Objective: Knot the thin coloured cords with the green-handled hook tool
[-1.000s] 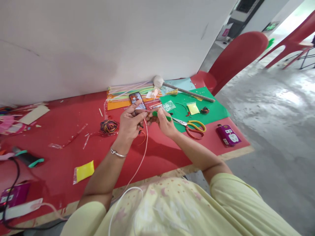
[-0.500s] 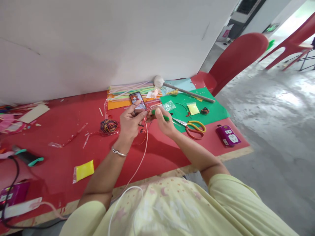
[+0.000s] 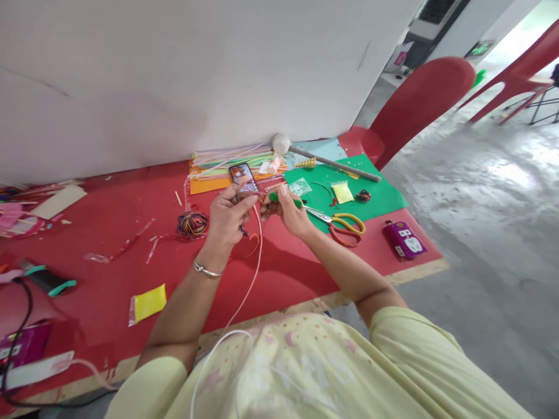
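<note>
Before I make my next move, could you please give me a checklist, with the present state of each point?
1. Right hand has the slim green object in its grip: ok.
2. Left hand, what its grip holds: cannot tell, too small.
3. Thin pink cable clear of both hands: not ok, it runs up to them.
4. Metal scissors with yellow and red handles put down: ok.
5. Black-edged rectangular phone, screen lit: ok.

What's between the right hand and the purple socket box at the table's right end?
In the head view, the scissors lie there, blades toward the right hand, handles toward the purple socket box.
</note>
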The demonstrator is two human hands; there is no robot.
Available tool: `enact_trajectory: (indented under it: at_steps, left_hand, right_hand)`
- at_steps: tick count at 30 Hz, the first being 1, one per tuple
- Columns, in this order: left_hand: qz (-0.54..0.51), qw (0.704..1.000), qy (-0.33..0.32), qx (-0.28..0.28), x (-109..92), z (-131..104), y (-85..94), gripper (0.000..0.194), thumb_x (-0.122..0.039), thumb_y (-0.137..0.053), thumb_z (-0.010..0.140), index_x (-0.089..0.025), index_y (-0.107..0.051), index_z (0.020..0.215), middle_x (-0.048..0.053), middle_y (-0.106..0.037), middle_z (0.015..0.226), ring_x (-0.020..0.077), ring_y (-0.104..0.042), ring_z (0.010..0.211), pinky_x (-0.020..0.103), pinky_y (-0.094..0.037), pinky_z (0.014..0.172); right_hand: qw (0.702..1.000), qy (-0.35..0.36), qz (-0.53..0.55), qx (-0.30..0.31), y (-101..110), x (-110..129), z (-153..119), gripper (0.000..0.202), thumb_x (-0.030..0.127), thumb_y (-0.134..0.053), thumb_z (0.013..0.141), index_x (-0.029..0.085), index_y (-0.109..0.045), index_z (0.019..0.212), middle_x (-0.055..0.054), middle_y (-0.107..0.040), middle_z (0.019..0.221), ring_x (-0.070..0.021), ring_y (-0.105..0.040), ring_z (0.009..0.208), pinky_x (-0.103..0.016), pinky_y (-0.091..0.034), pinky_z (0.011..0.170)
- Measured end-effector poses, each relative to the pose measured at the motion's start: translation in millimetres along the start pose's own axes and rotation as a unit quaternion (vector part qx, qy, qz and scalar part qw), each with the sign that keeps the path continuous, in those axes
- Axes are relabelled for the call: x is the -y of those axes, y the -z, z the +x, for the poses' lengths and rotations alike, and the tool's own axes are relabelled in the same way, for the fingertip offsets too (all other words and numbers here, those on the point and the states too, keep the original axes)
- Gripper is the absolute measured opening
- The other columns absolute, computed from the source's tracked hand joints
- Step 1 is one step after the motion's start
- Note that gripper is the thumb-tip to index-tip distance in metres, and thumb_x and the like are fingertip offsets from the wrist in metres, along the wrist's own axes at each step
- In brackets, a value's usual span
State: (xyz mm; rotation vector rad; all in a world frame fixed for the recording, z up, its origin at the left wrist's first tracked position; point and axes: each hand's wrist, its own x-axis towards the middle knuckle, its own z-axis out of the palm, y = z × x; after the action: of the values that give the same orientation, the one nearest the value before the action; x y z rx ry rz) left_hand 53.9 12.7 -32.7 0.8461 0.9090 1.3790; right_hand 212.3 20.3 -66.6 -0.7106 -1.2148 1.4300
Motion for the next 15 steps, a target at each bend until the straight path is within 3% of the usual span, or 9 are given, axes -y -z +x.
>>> enact_trajectory:
  at_steps: [6,10,12,15]
  left_hand:
    - [0.042,0.999,0.025,0.016,2.0,4.0,6.9,0.070,-0.023,-0.093,0.057,-0.019,-0.078,0.125,-0.003,-0.072,0.070,0.0013,-0.032,0.038,0.019,-0.023,0.039]
    - [0.173,0.980,-0.093,-0.033,12.8,6.1,12.0,0.063,-0.022,-0.091,0.064,-0.019,-0.079,0.125,0.001,-0.078,0.079,0.0091,-0.060,0.057,0.020,-0.043,0.053]
    - [0.196,0.969,-0.137,-0.060,17.7,5.0,9.3,0.059,-0.021,-0.089,0.068,-0.019,-0.079,0.126,0.001,-0.079,0.081,0.0112,-0.066,0.067,0.021,-0.050,0.063]
    - [0.111,0.985,-0.112,-0.070,18.0,2.7,1.3,0.060,-0.022,-0.089,0.068,-0.021,-0.078,0.127,-0.003,-0.075,0.074,0.0066,-0.056,0.054,0.018,-0.043,0.053]
  right_hand:
    - [0.999,-0.010,-0.019,0.027,6.8,-1.1,-0.7,0.059,0.078,-0.056,0.094,0.020,-0.067,0.095,-0.002,-0.073,0.082,-0.0142,-0.072,0.065,-0.028,-0.065,0.066]
    - [0.998,-0.023,-0.058,0.030,5.9,-2.3,-0.4,0.058,0.076,-0.054,0.096,0.019,-0.065,0.093,-0.002,-0.072,0.080,-0.0130,-0.072,0.065,-0.025,-0.062,0.063]
    - [0.997,0.012,-0.075,-0.003,0.1,-6.0,-3.0,0.054,0.073,-0.053,0.099,0.020,-0.063,0.093,-0.001,-0.071,0.081,-0.0133,-0.072,0.067,-0.026,-0.062,0.066]
    - [0.984,0.110,-0.133,-0.042,-8.6,-14.1,-9.0,0.045,0.065,-0.053,0.103,0.021,-0.063,0.099,-0.003,-0.070,0.090,-0.0146,-0.073,0.078,-0.028,-0.061,0.074]
